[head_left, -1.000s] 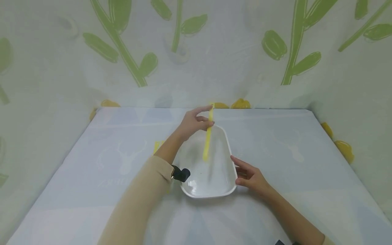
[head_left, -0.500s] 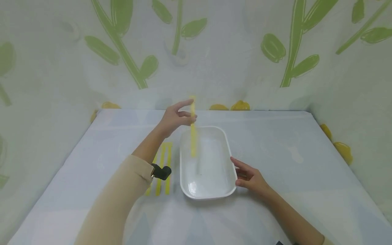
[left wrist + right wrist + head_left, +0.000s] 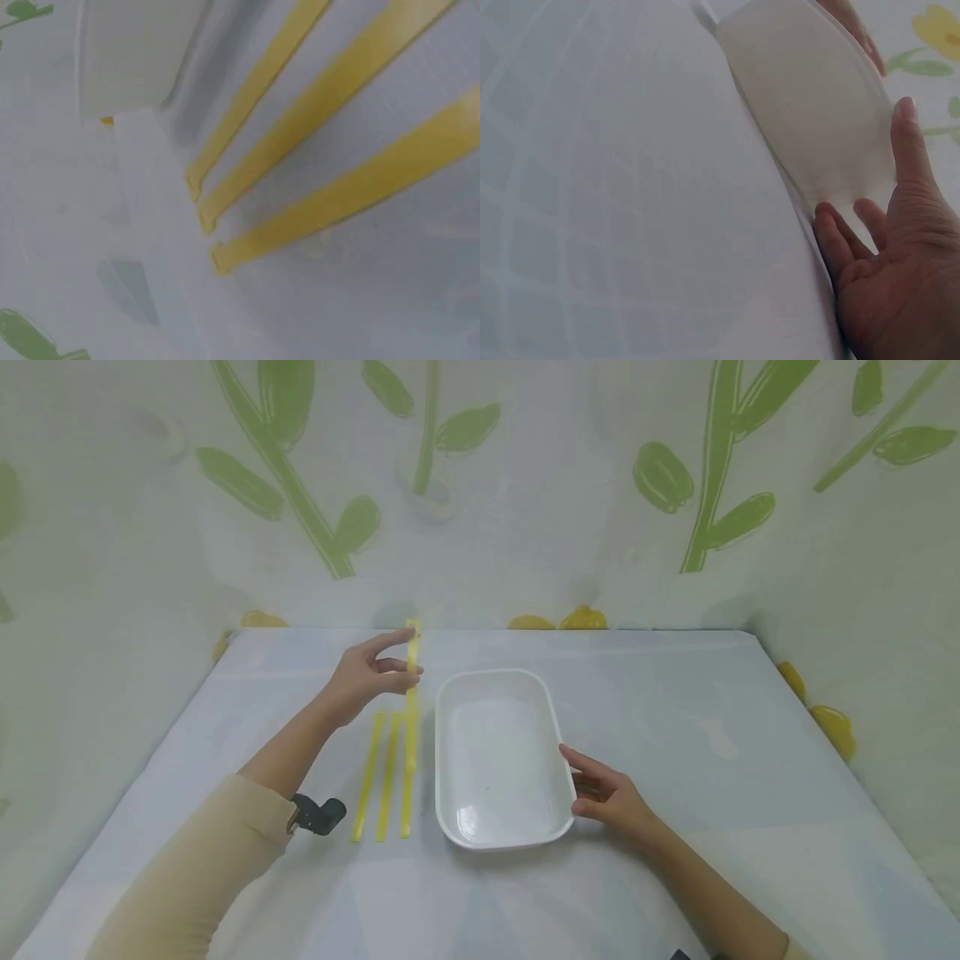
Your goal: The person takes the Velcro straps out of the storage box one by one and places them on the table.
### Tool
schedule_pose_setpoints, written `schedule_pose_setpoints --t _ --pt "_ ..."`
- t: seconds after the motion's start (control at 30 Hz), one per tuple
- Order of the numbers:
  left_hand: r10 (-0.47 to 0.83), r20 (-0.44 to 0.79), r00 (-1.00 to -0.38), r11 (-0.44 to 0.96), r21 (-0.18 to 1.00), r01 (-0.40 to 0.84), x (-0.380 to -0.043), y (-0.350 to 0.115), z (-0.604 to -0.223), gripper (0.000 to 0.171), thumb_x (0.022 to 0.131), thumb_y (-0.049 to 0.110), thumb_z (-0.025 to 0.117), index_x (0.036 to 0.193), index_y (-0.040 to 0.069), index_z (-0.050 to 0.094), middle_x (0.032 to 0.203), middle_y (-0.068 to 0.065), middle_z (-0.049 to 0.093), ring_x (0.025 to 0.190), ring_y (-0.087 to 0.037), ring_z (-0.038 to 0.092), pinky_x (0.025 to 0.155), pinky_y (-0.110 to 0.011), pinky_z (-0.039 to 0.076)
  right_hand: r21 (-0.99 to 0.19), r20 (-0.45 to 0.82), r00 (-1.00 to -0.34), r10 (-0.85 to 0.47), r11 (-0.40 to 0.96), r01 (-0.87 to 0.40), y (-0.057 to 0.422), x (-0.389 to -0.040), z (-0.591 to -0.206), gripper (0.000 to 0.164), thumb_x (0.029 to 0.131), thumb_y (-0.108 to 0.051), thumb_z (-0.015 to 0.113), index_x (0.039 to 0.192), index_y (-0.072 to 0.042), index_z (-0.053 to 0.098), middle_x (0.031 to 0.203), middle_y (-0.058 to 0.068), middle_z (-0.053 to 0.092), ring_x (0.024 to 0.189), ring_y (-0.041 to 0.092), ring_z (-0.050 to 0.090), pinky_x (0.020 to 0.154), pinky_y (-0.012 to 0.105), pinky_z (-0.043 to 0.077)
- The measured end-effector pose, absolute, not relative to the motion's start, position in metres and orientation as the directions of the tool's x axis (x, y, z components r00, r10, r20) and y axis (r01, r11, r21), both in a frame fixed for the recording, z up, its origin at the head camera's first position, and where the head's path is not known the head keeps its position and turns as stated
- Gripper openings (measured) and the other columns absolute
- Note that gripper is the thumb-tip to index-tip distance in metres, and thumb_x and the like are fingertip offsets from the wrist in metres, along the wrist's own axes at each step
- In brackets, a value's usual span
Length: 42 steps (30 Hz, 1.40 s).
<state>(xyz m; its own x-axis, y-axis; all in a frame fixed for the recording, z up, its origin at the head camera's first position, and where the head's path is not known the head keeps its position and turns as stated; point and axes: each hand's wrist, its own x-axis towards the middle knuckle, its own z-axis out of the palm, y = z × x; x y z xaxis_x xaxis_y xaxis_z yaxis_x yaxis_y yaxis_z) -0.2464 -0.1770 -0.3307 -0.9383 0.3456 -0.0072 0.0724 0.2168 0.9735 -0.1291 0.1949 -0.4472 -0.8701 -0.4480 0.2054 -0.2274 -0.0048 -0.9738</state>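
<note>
My left hand (image 3: 377, 668) pinches a long, flat yellow strip (image 3: 412, 727) and holds it hanging upright to the left of a white basin. Below it, three more yellow strips (image 3: 365, 777) lie side by side on the table; the left wrist view shows the narrow notched ends of these yellow strips (image 3: 337, 206). The white basin (image 3: 495, 842) is a rounded rectangle with nothing in it. My right hand (image 3: 611, 793) rests against the basin's right side. In the right wrist view, fingertips of the right hand (image 3: 904, 262) touch the outer wall of the basin (image 3: 810, 105).
A pale patterned cloth covers the table (image 3: 675, 718). Behind it rises a curtain-like backdrop (image 3: 510, 485) with green leaves and yellow flowers. A black wrist camera (image 3: 318, 815) is strapped at my left wrist.
My left hand has moved left with the yellow strip, from over the basin to above the strips on the table. My right hand stays at the basin's side.
</note>
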Motion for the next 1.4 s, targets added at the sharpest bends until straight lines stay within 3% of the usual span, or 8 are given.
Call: schedule_pose_setpoints --t 0.1,0.33,0.53,0.7,0.83,1.0,1.2,1.4 --pt "0.329 -0.013 -0.944 0.221 0.973 0.063 -0.239 -0.190 -0.333 0.070 0.082 0.011 0.073 0.144 0.019 0.041 0.097 -0.002 0.072 0.099 -0.018 0.067 0.082 -0.024 0.052 -0.971 0.228 -0.860 -0.457 -0.038 -0.237 0.195 -0.130 -0.448 0.069 0.084 -0.008 0.070 0.143 0.001 0.034 0.138 -0.011 0.051 0.111 0.010 0.059 0.087 0.025 0.051" --pt "0.332 -0.032 -0.943 0.277 0.959 0.065 -0.227 -0.216 -0.347 0.070 0.082 0.012 0.073 0.144 0.015 0.040 0.096 -0.001 0.073 0.096 -0.013 0.068 0.081 -0.023 0.053 -0.971 0.215 -0.866 -0.451 -0.009 -0.237 0.195 -0.130 -0.448 0.069 0.084 -0.006 0.069 0.144 -0.001 0.035 0.137 -0.014 0.050 0.111 0.008 0.059 0.086 0.024 0.051" --pt "0.344 -0.107 -0.933 0.404 0.914 0.044 -0.215 -0.238 -0.365 0.076 0.080 0.019 0.076 0.146 0.017 0.038 0.127 -0.016 0.059 0.096 -0.012 0.067 0.086 -0.025 0.050 -0.974 0.201 -0.869 -0.452 -0.001 -0.225 0.194 -0.129 -0.448 0.069 0.084 -0.006 0.069 0.144 -0.001 0.034 0.138 -0.015 0.050 0.111 0.008 0.059 0.086 0.024 0.052" --pt "0.339 -0.157 -0.928 0.509 0.860 0.041 -0.204 -0.253 -0.377 0.078 0.078 0.017 0.077 0.146 0.016 0.037 0.148 -0.009 0.038 0.103 -0.007 0.062 0.088 -0.026 0.047 -0.976 0.194 -0.871 -0.451 0.003 -0.219 0.194 -0.129 -0.448 0.069 0.084 -0.005 0.069 0.144 -0.001 0.034 0.138 -0.016 0.049 0.112 0.007 0.059 0.086 0.025 0.052" --pt "0.320 -0.174 -0.931 0.561 0.827 0.038 -0.201 -0.260 -0.389 0.079 0.077 0.019 0.079 0.145 0.015 0.039 0.149 -0.009 0.036 0.111 -0.018 0.060 0.087 -0.027 0.048 -0.975 0.196 -0.872 -0.449 0.010 -0.224 0.195 -0.129 -0.449 0.069 0.084 -0.005 0.069 0.144 0.000 0.034 0.138 -0.017 0.049 0.111 0.007 0.059 0.086 0.024 0.051" --pt "0.345 -0.159 -0.925 0.572 0.817 0.073 -0.205 -0.266 -0.408 0.080 0.076 0.019 0.079 0.144 0.009 0.039 0.148 -0.017 0.035 0.122 -0.037 0.050 0.092 -0.040 0.048 -0.974 0.200 -0.870 -0.451 0.004 -0.226 0.197 -0.129 -0.450 0.069 0.084 -0.004 0.069 0.143 0.001 0.034 0.138 -0.016 0.049 0.112 0.008 0.059 0.087 0.024 0.051" --pt "0.355 -0.164 -0.921 0.592 0.801 0.086 -0.207 -0.266 -0.413 0.080 0.076 0.017 0.078 0.144 0.003 0.037 0.146 -0.023 0.036 0.123 -0.043 0.047 0.092 -0.041 0.049 -0.975 0.202 -0.866 -0.458 -0.009 -0.222 0.196 -0.128 -0.449 0.068 0.085 -0.004 0.068 0.144 0.000 0.034 0.138 -0.015 0.049 0.112 0.008 0.059 0.087 0.024 0.051" --pt "0.336 -0.169 -0.927 0.656 0.748 0.102 -0.211 -0.266 -0.413 0.080 0.076 0.018 0.078 0.142 0.000 0.038 0.146 -0.024 0.035 0.129 -0.045 0.040 0.104 -0.050 0.037 -0.972 0.218 -0.860 -0.462 -0.020 -0.236 0.196 -0.129 -0.449 0.068 0.085 -0.004 0.068 0.143 0.002 0.033 0.138 -0.015 0.050 0.112 0.008 0.059 0.087 0.024 0.051"
